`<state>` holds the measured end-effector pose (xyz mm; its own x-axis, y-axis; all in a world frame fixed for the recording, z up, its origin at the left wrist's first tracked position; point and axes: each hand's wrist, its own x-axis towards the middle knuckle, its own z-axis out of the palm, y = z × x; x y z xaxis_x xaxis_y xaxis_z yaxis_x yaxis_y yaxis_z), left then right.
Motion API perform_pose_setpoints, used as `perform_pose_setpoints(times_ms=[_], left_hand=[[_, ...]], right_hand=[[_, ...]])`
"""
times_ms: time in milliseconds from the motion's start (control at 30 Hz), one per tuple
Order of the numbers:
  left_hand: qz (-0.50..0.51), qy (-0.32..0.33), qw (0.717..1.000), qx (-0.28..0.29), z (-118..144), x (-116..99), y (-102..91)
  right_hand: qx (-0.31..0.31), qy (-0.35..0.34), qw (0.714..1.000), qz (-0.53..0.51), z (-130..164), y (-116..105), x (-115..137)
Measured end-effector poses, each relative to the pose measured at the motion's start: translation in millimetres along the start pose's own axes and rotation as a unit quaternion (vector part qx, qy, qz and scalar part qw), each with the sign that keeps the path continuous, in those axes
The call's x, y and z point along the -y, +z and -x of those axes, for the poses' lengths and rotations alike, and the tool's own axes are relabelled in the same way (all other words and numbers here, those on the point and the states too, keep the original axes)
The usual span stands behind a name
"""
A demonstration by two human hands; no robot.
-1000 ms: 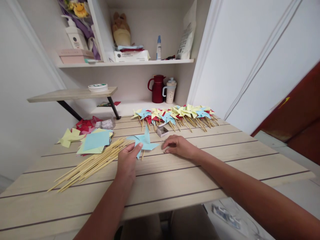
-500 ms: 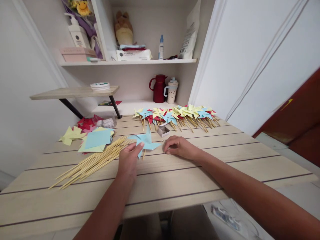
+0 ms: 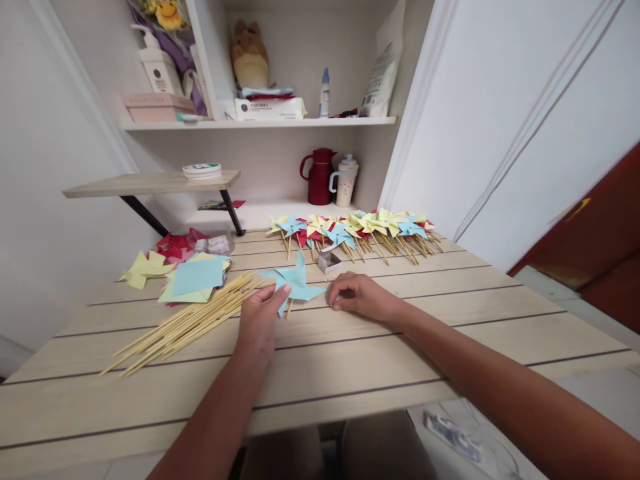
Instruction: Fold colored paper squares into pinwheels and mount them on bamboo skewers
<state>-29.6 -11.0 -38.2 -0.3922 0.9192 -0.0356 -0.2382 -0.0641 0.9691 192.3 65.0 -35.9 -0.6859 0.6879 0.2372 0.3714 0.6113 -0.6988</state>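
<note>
Left hand (image 3: 259, 317) palm-down, thumb pinning blue pinwheel (image 3: 295, 283) to table (image 3: 350, 360). Right hand (image 3: 356, 295) curled loosely beside it (fingertips on wood, contents not discernible).

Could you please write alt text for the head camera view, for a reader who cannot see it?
A person's left hand presses a blue paper pinwheel on a wooden table; the right hand rests beside it. Bamboo sticks lie left, finished pinwheels behind.
</note>
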Motion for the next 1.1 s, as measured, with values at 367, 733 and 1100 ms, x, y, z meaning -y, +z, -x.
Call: perform_pose_setpoints(times_ms=[367,733,1100], left_hand=[[-0.001,-0.004,1.000,-0.009,0.3,0.5,-1.5],[-0.053,0.092,0.994,-0.015,5.3,-2.7,-0.1],[-0.154,0.238,0.959,-0.031,8.2,-5.4,2.3]], right_hand=[[-0.022,0.021,0.999,-0.022,2.9,3.2,4.5],[-0.169,0.015,0.972,-0.162,-0.6,7.4,61.1],[-0.215,0.015,0.960,-0.176,-13.9,28.0,63.3]])
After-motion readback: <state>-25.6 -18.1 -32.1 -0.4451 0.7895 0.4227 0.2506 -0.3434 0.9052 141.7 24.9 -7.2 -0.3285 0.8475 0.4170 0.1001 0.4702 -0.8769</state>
